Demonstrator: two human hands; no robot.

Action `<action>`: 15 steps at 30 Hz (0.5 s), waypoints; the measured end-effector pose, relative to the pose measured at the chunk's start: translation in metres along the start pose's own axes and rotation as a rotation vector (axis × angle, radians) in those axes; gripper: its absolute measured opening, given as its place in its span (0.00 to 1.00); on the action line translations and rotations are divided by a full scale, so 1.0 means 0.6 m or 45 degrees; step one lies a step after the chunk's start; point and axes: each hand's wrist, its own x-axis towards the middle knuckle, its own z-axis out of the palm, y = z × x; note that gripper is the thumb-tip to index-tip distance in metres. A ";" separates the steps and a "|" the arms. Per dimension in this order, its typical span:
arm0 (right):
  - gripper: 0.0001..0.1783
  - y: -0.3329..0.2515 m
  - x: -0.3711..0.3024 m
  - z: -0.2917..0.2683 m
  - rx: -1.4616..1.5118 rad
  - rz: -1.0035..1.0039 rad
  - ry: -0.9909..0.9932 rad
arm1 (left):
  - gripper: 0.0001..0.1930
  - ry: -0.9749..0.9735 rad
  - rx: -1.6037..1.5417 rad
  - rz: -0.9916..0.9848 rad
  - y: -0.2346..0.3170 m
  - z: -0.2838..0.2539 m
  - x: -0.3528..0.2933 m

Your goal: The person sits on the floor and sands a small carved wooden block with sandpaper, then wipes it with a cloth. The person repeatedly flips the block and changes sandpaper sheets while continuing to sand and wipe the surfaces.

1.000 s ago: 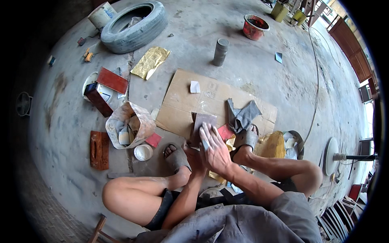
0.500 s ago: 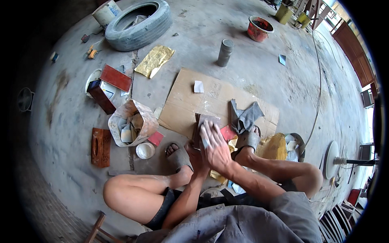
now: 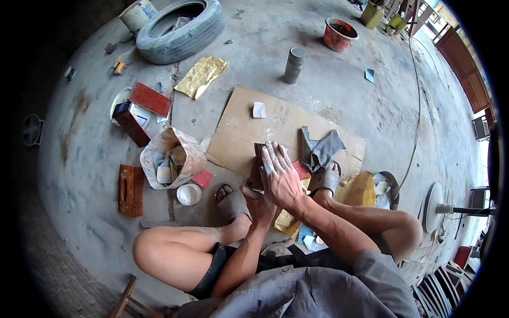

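A dark brown wooden piece (image 3: 257,159), box-like in shape, is held up over the near edge of a cardboard sheet (image 3: 233,124). Its near end is gripped by my left hand (image 3: 260,204), whose fingers are partly hidden. Across its top lies my right hand (image 3: 281,180), flat with fingers stretched out and whitened by dust. The palm covers most of the upper face, so whether a thin sheet is under it I cannot tell. A grey cloth (image 3: 322,151) and a red piece (image 3: 300,169) lie just right of my right hand.
Left of my feet stand an open bag (image 3: 197,153) of scraps, a white tub (image 3: 189,194) and a brown wooden box (image 3: 131,191). Red-brown boards (image 3: 151,99) lie beyond. A tyre (image 3: 180,45), grey cylinder (image 3: 294,66) and red bucket (image 3: 339,36) are farther off.
My right hand has slid slightly forward over the wooden piece, covering more of its top. My left hand still grips the near end.
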 end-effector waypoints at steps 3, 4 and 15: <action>0.32 -0.020 -0.048 0.009 0.063 -0.111 0.043 | 0.36 -0.024 0.075 0.082 -0.005 -0.008 0.005; 0.32 -0.024 -0.048 0.003 0.080 -0.098 0.015 | 0.36 -0.007 -0.015 -0.008 -0.005 -0.004 0.006; 0.34 -0.025 -0.011 -0.001 0.144 -0.069 0.022 | 0.35 -0.011 0.055 -0.028 -0.053 0.018 -0.008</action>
